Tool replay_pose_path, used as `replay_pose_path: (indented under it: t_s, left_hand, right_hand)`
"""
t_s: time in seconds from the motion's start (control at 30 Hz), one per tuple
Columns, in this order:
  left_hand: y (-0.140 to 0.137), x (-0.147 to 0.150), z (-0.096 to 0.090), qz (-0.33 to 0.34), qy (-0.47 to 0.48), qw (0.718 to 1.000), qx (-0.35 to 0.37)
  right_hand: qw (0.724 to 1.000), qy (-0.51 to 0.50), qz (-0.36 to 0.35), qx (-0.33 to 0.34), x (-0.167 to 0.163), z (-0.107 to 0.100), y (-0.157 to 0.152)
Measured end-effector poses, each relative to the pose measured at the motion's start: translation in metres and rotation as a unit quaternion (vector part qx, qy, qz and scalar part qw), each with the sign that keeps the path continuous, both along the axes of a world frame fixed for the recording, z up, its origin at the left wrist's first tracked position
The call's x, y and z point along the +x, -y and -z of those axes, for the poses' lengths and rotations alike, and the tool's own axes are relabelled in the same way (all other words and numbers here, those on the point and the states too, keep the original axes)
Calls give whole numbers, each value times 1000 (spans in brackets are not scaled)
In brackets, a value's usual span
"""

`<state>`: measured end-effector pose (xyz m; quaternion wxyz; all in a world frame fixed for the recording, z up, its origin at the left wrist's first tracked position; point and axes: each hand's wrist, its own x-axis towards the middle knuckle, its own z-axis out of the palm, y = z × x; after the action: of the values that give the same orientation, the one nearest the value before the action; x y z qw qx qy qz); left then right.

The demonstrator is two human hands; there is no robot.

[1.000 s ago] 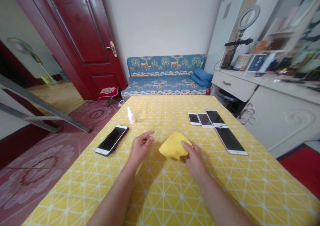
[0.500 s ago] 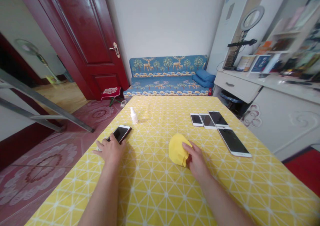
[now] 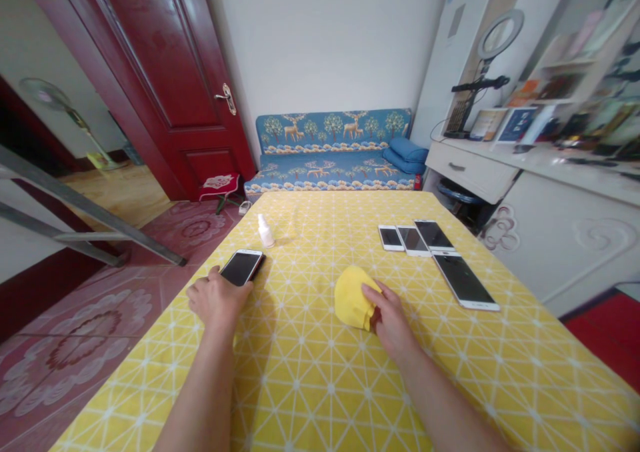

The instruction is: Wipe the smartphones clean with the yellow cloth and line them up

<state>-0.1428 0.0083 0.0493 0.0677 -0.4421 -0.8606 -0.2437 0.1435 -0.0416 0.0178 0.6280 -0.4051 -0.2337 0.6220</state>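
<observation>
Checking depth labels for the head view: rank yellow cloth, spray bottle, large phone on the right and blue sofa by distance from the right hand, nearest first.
1. Yellow cloth: in the right hand, at its fingertips.
2. Large phone: right of the hand, flat on the table.
3. Spray bottle: far left, upright near the table edge.
4. Blue sofa: beyond the table, against the wall.

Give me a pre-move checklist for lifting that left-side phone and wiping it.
1. Left hand on phone: ok, covers its near end.
2. Grip closed around phone: cannot tell.
3. Right hand holds yellow cloth: ok, bunched in fingers.
4. Spray bottle upright, apart from phone: ok.
5. Four other phones out of the way at right: ok.
6. Tablecloth flat under the hands: ok.
</observation>
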Motion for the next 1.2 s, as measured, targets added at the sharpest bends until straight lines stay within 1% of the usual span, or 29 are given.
replay_pose_path:
  t_s: [0.07, 0.1, 0.13, 0.17, 0.2, 0.23, 0.27, 0.33, 0.4, 0.43, 0.47, 0.5, 0.53, 0.57, 0.6, 0.7, 0.77, 0.83, 0.87, 0.93, 1.0, 1.13, 1.2]
  left_hand:
    - [-2, -1, -2, 18, 28, 999, 33]
    - [-4, 0, -3, 37, 64, 996, 54]
    - [-5, 1, -4, 67, 118, 988, 76]
    - [-6, 4, -4, 108, 191, 971, 94]
    - [-6, 8, -4, 154, 275, 943, 108]
    - [-6, 13, -4, 199, 364, 903, 115]
    - [-4, 20, -4, 238, 448, 854, 116]
    - [1, 35, -2, 286, 593, 746, 104]
    - [7, 52, 1, 316, 707, 628, 71]
    - [10, 60, 3, 331, 750, 571, 48]
    - [13, 68, 5, 344, 781, 521, 29]
    - [16, 75, 7, 351, 802, 482, 12]
    - [18, 82, 8, 354, 816, 457, 1]
    - [20, 89, 9, 355, 822, 444, -5]
    - [21, 95, 10, 355, 825, 439, -12]
    - [23, 110, 10, 346, 827, 442, -26]
    - [24, 119, 8, 324, 833, 447, -35]
    - [24, 129, 6, 305, 843, 440, -55]
    - [24, 134, 5, 302, 849, 428, -68]
    - [24, 142, 6, 304, 864, 391, -90]
    - [23, 146, 9, 299, 880, 358, -96]
    - [18, 144, 21, 270, 908, 311, -77]
    - [16, 140, 24, 266, 914, 299, -63]
  right_hand:
    - [1000, 0, 1, 0, 0, 0, -1]
    - [1000, -1, 3, -1, -1, 0, -1]
    - [1000, -3, 7, -1, -1, 0, -1]
    - [1000, -6, 12, -3, -1, 0, -2]
    - [1000, -9, 18, -4, -1, -1, -2]
    - [1000, -13, 23, -5, -1, -1, -3]
    - [999, -17, 29, -6, -1, -1, -3]
    - [999, -25, 42, -8, 0, -2, -4]
    - [998, -34, 52, -8, 0, -3, -4]
    - [998, -37, 58, -10, 1, -4, -5]
    - [997, -40, 62, -11, 1, -5, -5]
    - [997, -41, 65, -12, 1, -5, -5]
    - [997, -42, 66, -12, 2, -6, -5]
    - [997, -43, 66, -13, 2, -6, -5]
    - [997, -43, 64, -12, 2, -7, -5]
    - [997, -46, 55, -8, 1, -6, -6]
    - [998, -46, 52, -4, 1, -5, -5]
    - [998, -44, 51, -1, 1, -5, -5]
    - [998, -43, 53, -1, 1, -5, -5]
    - [997, -45, 56, 0, 1, -6, -4]
    - [997, -51, 55, 8, 1, -7, -4]
    - [998, -48, 40, 23, 1, -7, -3]
    - [999, -33, 30, 24, 0, -5, -2]
